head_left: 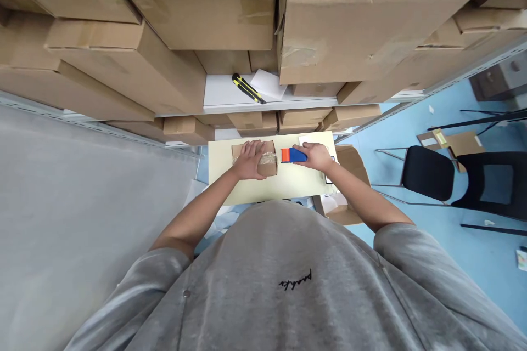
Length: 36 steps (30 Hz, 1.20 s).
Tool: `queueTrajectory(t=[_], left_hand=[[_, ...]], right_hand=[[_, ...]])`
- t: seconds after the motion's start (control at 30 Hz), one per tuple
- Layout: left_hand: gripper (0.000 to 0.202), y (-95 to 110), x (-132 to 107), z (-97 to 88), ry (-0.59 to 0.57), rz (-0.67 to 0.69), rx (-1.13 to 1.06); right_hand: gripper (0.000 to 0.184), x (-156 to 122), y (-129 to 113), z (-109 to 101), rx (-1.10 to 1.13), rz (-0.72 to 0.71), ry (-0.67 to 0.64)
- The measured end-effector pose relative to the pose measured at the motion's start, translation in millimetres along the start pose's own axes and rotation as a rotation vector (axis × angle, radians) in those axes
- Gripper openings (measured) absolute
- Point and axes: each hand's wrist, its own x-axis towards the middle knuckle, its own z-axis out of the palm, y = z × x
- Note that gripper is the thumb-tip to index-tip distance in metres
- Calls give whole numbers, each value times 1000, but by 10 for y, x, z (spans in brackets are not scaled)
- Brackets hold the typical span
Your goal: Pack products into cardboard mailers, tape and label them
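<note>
Head view: my left hand [249,160] lies flat on one taped cardboard parcel [269,167] near the tabletop's [288,186] left edge; my right hand [312,156] grips one blue-and-orange tape dispenser [295,155] just beside it. Hands apart. Risk: light pressure could let the parcel slide, or the dispenser slip.

The pale yellow worktop [300,186] carries a small cardboard box [268,149] bound with clear tape; above it, a white shelf [218,93] holds a yellow utility knife [247,88] and white paper [268,83].
</note>
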Motion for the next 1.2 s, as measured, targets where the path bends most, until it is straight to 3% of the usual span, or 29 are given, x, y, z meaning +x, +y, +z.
queueTrajectory(t=[0.17, 0.3, 0.43, 0.53, 0.67, 0.73, 0.83, 1.0, 1.2], left_hand=[[148, -9, -27, -81, -65, -29, 38], [154, 212, 194, -51, -169, -20, 102], [152, 442, 459, 24, -177, 3, 125], [146, 465, 481, -66, -133, 54, 74], [140, 378, 305, -276, 36, 114, -45], [141, 326, 195, -280, 95, 119, -111], [144, 236, 59, -115, 136, 112, -186], [144, -6, -141, 194, 202, 90, -238], [136, -549, -706, 399, 98, -40, -232]], right_hand=[[77, -72, 126, 107, -3, 36, 13], [78, -91, 98, 178, 8, 57, 13], [77, -178, 105, 189, 34, 91, 46], [76, -259, 125, 118, 47, 87, 93], [75, -313, 91, -84, 69, 55, 186], [74, -296, 44, -177, 74, 23, 215], [71, -201, -49, -218, 69, -48, 186], [68, 73, -231, -79, 73, -115, 122], [68, 278, -395, -26, 19, -165, 24]])
